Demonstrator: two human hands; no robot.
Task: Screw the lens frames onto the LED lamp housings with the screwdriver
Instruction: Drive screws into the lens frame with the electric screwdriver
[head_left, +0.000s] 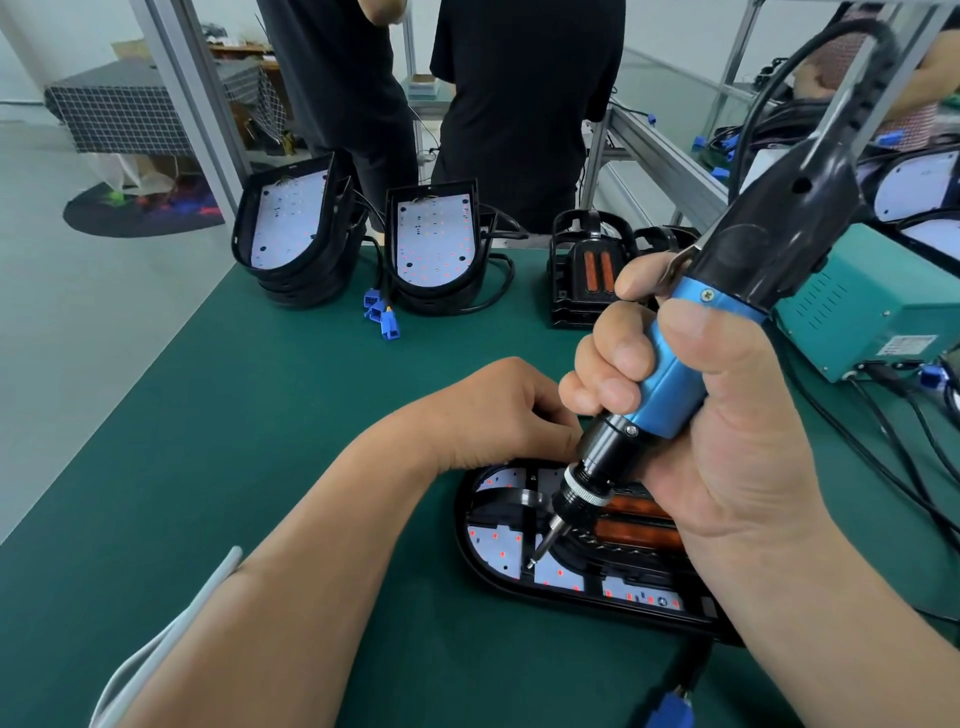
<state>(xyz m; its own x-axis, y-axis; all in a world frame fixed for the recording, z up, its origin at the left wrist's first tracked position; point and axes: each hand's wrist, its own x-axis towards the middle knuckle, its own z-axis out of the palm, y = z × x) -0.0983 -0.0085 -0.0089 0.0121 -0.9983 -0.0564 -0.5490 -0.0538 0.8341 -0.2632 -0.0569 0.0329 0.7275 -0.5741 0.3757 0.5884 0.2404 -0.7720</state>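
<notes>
A black LED lamp housing (470, 551) lies flat on the green mat in front of me, its white LED board showing under a black lens frame (519, 499) with orange lens strips. My right hand (727, 441) is shut on a blue and black electric screwdriver (670, 374), tilted so that its bit touches the frame near the housing's left end. My left hand (498, 410) rests curled on the housing's far edge, right beside the screwdriver's chuck. Whether its fingers pinch anything is hidden.
Two stacks of open housings (291, 234) (436, 249) stand at the mat's far edge with blue connectors (382, 317). A stack of lens frames (587, 275) sits right of them. A teal power box (857, 317) with cables is at right. Two people stand beyond the table.
</notes>
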